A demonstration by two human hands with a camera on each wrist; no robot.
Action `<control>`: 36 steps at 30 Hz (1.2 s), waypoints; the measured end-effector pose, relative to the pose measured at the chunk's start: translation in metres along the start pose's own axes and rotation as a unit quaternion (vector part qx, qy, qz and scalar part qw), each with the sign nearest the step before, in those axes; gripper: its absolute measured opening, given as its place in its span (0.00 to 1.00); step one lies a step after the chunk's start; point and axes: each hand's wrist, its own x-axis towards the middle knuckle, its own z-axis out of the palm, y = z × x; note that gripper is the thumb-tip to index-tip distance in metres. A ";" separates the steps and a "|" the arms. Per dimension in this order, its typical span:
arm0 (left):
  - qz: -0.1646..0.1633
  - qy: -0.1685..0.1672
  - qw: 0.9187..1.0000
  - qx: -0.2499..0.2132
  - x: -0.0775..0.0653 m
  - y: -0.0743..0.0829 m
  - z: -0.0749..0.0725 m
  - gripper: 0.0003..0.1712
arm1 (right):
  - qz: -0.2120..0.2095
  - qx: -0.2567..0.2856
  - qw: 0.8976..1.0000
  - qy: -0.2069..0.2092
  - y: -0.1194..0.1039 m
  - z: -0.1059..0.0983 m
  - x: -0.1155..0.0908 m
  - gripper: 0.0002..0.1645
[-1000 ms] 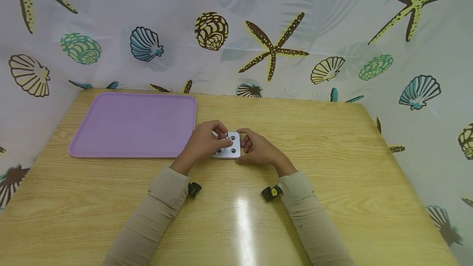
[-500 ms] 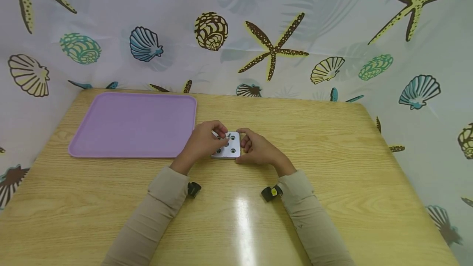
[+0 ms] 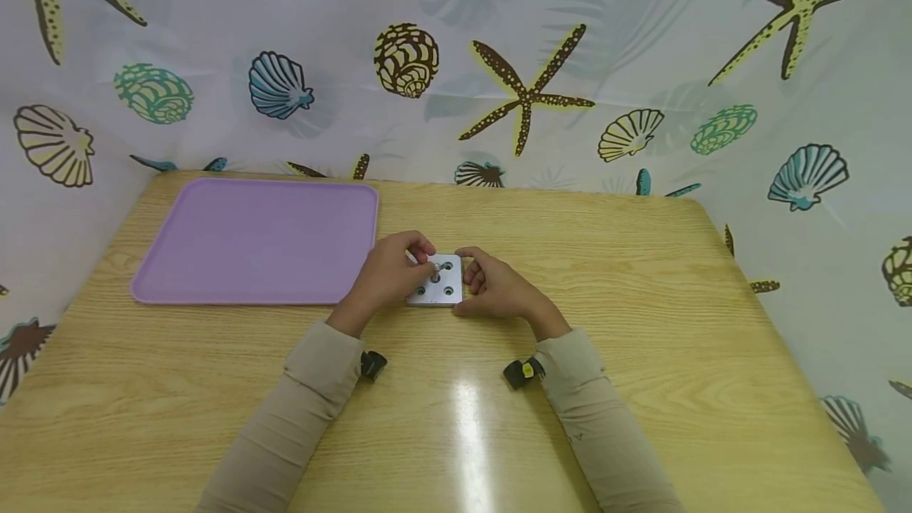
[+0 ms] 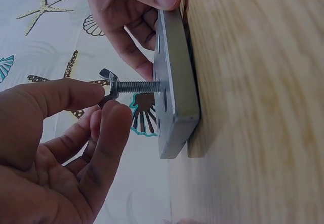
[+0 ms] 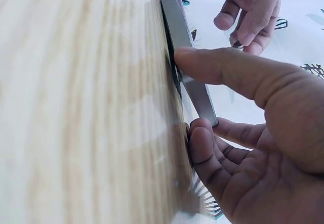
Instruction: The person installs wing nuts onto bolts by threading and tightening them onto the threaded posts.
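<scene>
A square silver metal plate (image 3: 436, 296) with several holes lies near the middle of the table. From its face stands a wing screw (image 4: 137, 86), its threaded shank showing between the wings and the plate. My left hand (image 3: 388, 269) pinches the wings between thumb and fingertips, most plainly in the left wrist view. My right hand (image 3: 500, 290) grips the plate's right side, thumb at the near corner and a finger at the far one. In the right wrist view the right thumb (image 5: 217, 64) lies against the plate's edge.
A purple tray (image 3: 264, 244) lies to the left, its right rim close to my left hand. The wooden table (image 3: 641, 299) extends around the plate. Behind it hangs a white curtain (image 3: 342, 125) printed with shells and starfish.
My left thumb has drawn back slightly to the left across the screw's wings, and more of the plate's middle shows. My right hand and the plate stay almost still.
</scene>
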 end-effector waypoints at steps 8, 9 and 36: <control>0.003 0.008 1.000 -0.001 0.000 -0.002 0.000 0.06 | -0.001 0.002 1.000 0.000 -0.001 0.000 0.000 0.52; 0.003 0.007 1.000 0.000 0.001 -0.002 0.001 0.06 | 0.000 0.002 1.000 0.000 -0.001 0.000 0.000 0.52; 0.004 -0.003 1.000 0.008 0.001 -0.002 0.001 0.06 | 0.007 0.006 1.000 -0.003 -0.003 0.000 -0.001 0.52</control>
